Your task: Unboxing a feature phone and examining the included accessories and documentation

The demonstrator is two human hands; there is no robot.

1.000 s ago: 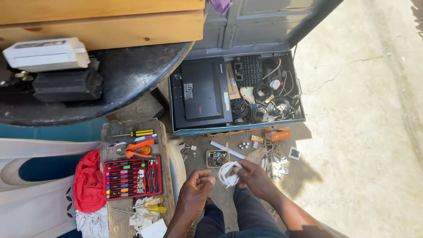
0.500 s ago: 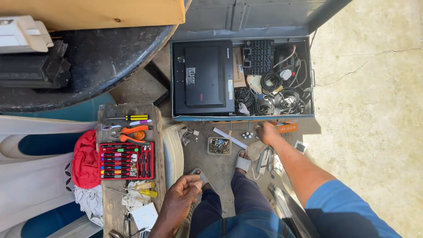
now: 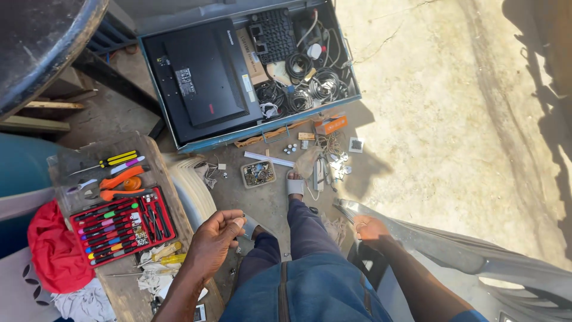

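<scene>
Beside the red screwdriver tray (image 3: pixel 122 225) — left hand (image 3: pixel 215 241) is hovering, fingers curled, pinching a tiny dark part (image 3: pixel 241 217); right hand (image 3: pixel 369 229), well apart from the tray, is gripping a grey chair edge (image 3: pixel 417 225).

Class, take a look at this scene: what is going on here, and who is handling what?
A seated person works over a dusty floor. The left hand pinches a small part, too tiny to identify, beside a red case of screwdrivers on a wooden board. The right hand rests lower right at the edge of a grey metal sheet. Ahead lies an open metal case holding a black monitor and coiled cables.
</scene>
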